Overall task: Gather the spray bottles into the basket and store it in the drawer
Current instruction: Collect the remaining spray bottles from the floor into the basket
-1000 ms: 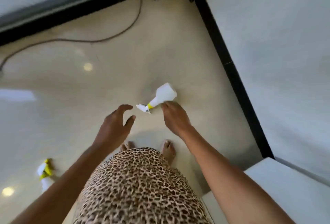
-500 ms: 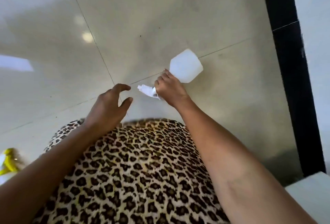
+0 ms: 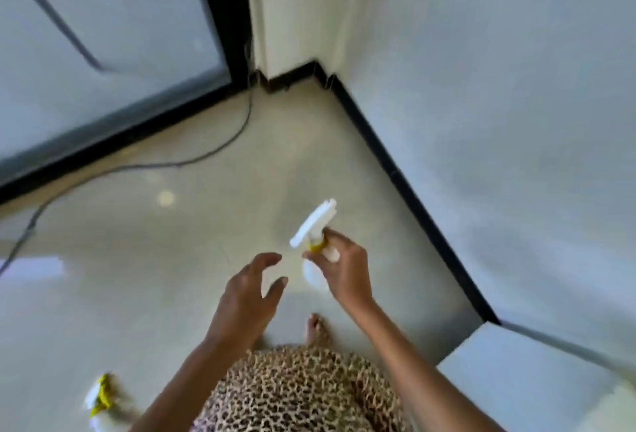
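The spray bottle [image 3: 314, 227] was white with a yellow collar, its trigger head on top, held above the floor [image 3: 155, 277]. Our right hand [image 3: 346, 270] gripped it at the neck. Our left hand [image 3: 247, 294] was just beside it, fingers spread and loosely curved, holding nothing.

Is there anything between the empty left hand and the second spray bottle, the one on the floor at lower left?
Nothing visible. Only bare floor lies between the left hand and the second spray bottle. The cable runs farther off, outside that path.
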Demonstrator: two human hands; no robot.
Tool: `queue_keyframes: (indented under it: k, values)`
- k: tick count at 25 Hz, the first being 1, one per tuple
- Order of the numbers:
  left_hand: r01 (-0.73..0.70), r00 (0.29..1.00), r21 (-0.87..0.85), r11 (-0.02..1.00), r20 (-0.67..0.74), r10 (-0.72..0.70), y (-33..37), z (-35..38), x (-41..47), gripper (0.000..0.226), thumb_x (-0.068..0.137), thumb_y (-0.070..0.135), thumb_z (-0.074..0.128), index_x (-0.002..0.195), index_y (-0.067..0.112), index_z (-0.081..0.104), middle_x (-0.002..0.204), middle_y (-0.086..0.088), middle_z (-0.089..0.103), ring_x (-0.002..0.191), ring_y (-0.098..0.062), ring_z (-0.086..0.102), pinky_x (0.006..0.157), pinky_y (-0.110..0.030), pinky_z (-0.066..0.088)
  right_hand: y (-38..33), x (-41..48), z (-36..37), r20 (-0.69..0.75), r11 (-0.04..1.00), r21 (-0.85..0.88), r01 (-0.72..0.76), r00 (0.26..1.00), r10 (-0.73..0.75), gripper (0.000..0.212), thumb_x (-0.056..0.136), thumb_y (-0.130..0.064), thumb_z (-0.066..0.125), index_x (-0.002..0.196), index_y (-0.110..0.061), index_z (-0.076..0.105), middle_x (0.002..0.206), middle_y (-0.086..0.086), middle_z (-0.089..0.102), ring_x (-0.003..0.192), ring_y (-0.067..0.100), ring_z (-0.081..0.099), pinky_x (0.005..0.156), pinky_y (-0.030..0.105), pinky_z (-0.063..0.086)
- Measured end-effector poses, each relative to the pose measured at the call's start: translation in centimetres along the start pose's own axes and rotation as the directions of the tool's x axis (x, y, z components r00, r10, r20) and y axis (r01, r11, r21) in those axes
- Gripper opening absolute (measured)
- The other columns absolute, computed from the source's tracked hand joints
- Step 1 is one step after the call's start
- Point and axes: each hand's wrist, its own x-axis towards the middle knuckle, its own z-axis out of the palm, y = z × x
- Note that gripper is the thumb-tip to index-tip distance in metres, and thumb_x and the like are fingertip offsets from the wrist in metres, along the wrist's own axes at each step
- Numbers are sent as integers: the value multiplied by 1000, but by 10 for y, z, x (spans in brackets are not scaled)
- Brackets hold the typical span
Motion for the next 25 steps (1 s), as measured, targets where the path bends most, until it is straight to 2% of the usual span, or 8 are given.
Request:
queue_keyframes:
  k: [4,7,12,14,16,18,21,25]
  values:
    - [-233,971,-84,969,-77,227,125,-62,-54,34,84,21,63,117,21,54,112,8,64,101,-9,58,83,-16,39,-121,-66,-91,-46,995,71,73,996,-70,35,71,-26,77,105,-28,65,96,-19,67,87,-4,62,76,5,45]
    - [-396,918,-157,905,-101,384,190,-100,-104,25,85,18,61,109,22,62,89,15,66,82,2,60,66,-2,39,-190,-112,-141,-134,987,44,155,980,-148,40,71,-27,77,107,-34,63,102,-20,68,94,-1,62,82,15,48]
    - [-561,827,-156,813,-140,544,257,-141,-185,15,86,21,59,100,18,66,68,8,64,60,5,54,52,-4,38,-261,-198,-193,-354,969,-4,246,906,-231,31,69,-25,78,99,-25,68,91,-22,64,85,-17,56,75,1,40]
    - [-627,779,-129,768,-133,613,276,-150,-222,14,86,20,60,99,17,67,64,15,59,57,8,53,51,-3,37,-279,-237,-208,-428,967,-8,254,873,-233,30,69,-24,79,98,-20,70,89,-17,66,80,-22,54,74,-1,39]
    - [-678,735,-123,725,-97,671,291,-151,-253,15,86,16,60,99,17,68,64,19,58,59,9,53,54,-3,38,-289,-275,-224,-489,973,-6,229,849,-202,31,70,-27,78,99,-21,68,91,-10,70,82,-17,57,74,4,41]
    - [-722,689,-128,680,-45,723,303,-145,-283,16,86,14,59,99,18,68,70,17,63,65,5,58,58,-5,40,-294,-315,-240,-563,978,17,209,810,-164,44,69,-29,79,109,-21,62,97,-6,70,87,-5,62,80,14,48]
    - [-799,597,-84,596,19,802,319,-125,-326,18,87,15,59,104,18,66,84,5,68,72,-10,61,63,-8,41,-293,-383,-271,-689,981,-6,192,711,-143,70,66,-32,81,127,-25,47,104,-12,61,91,1,62,87,10,46]
    - [-889,449,-62,455,85,889,344,-86,-378,19,88,13,58,104,17,66,79,10,62,62,-2,53,58,-1,37,-278,-469,-313,-749,986,-114,121,642,-166,62,72,-26,77,127,-25,49,116,-7,62,100,7,60,94,22,46]
